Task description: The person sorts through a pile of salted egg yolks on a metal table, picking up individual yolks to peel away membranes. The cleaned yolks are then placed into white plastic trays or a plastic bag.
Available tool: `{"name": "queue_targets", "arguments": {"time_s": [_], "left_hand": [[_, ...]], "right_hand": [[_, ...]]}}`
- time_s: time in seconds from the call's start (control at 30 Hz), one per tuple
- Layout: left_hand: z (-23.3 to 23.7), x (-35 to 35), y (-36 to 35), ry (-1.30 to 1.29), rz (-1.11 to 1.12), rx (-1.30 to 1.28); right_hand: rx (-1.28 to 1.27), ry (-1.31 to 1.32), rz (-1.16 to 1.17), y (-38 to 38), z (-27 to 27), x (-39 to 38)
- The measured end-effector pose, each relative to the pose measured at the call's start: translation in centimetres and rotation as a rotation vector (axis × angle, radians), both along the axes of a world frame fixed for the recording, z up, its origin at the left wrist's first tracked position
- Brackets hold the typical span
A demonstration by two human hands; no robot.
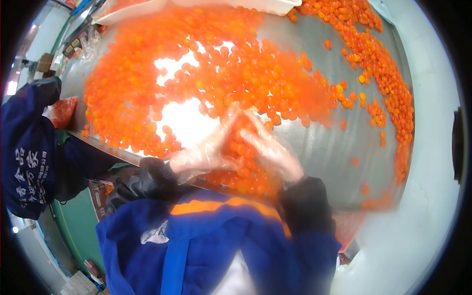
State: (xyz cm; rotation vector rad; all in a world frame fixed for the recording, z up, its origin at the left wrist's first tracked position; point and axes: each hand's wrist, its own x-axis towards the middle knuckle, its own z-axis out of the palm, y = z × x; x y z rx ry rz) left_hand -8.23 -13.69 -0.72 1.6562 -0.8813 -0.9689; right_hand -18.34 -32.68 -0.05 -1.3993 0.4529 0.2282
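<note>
Many round orange egg yolks [236, 73] are spread over a shiny metal table. My left hand [204, 152], in a clear thin glove, lies at the near edge with its fingers stretched forward and its thumb apart. Opposite it, my right hand [273, 150], gloved the same way, slants inward with straight fingers. The fingertips come together at the far end. Between both palms is a heap of egg yolks [241, 152], which runs back toward my apron. Neither hand is closed round a single yolk. Some yolks near the hands are blurred.
A brightly lit panel [184, 125] shines through gaps between yolks. White trays [268, 5] stand at the far edge. More yolks line the right rim of the metal table [314, 142]. A co-worker's blue sleeve [29, 113] and a bag of yolks [64, 112] are at left.
</note>
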Motion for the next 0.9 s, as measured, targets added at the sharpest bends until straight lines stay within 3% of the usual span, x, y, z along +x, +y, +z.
{"name": "queue_targets", "arguments": {"time_s": [0.03,0.07,0.13,0.17,0.23,0.3,0.37,0.43,0.47,0.5,0.53,0.57,0.63,0.67,0.7,0.77,0.8,0.83,0.9], "left_hand": [[0.4,0.1,-0.2,-0.112,-0.044,-0.080],[1.1,0.4,-0.2,-0.115,-0.040,-0.077],[3.6,1.3,-0.1,0.155,-0.017,-0.127],[5.8,1.8,0.0,0.153,-0.010,-0.124],[9.8,3.2,1.0,0.458,-0.018,0.086],[9.3,6.0,3.3,-0.319,-0.125,0.124],[9.7,8.1,5.5,-0.143,0.195,0.208],[5.0,12.9,8.9,-0.567,0.189,0.168],[4.1,14.0,9.1,-0.565,0.189,0.170],[3.4,14.9,9.2,-0.318,0.299,0.313],[2.7,15.5,9.0,-0.066,0.402,0.453],[1.7,16.0,8.3,-0.066,0.400,0.453],[-0.7,16.2,6.5,-0.395,0.208,0.568],[-2.4,15.8,6.5,-0.178,0.426,0.448],[-1.6,15.3,5.4,-0.174,0.424,0.450],[-0.2,14.1,2.8,0.164,0.450,0.299],[-1.6,13.5,2.2,-0.049,0.421,0.182],[-1.0,12.8,1.1,-0.015,0.400,0.134],[0.7,11.2,-1.3,0.100,0.379,0.044]], "right_hand": [[-0.238,-0.227,0.196,0.0,0.5,0.0],[-0.313,-0.269,0.221,-0.1,1.3,-0.1],[-0.319,-0.314,0.294,-1.4,4.0,-0.5],[-0.329,-0.358,0.366,-2.1,5.3,-0.8],[-0.090,-0.158,0.116,-2.9,7.4,-2.4],[-0.522,-0.319,-0.133,-4.9,6.6,-2.1],[-0.924,-0.208,-0.244,-10.1,4.8,-2.4],[-0.762,-0.051,-0.441,-11.9,6.9,-1.7],[-0.951,0.038,-0.413,-14.7,5.5,-1.8],[-1.138,0.128,-0.383,-18.0,3.3,-2.1],[-1.138,0.130,-0.383,-20.5,1.4,-2.2],[-1.128,0.194,-0.321,-22.7,-0.4,-2.2],[-1.117,0.258,-0.260,-23.7,-2.5,-0.9],[-1.113,0.205,-0.210,-23.1,-3.0,0.1],[-1.108,0.153,-0.159,-22.2,-3.4,1.1],[-1.232,0.127,-0.143,-19.3,-3.9,3.2],[-1.049,-0.057,-0.193,-17.9,-4.8,3.6],[-0.859,-0.235,-0.241,-16.3,-5.6,3.9],[-0.673,-0.268,-0.206,-11.4,-2.0,4.9]]}}
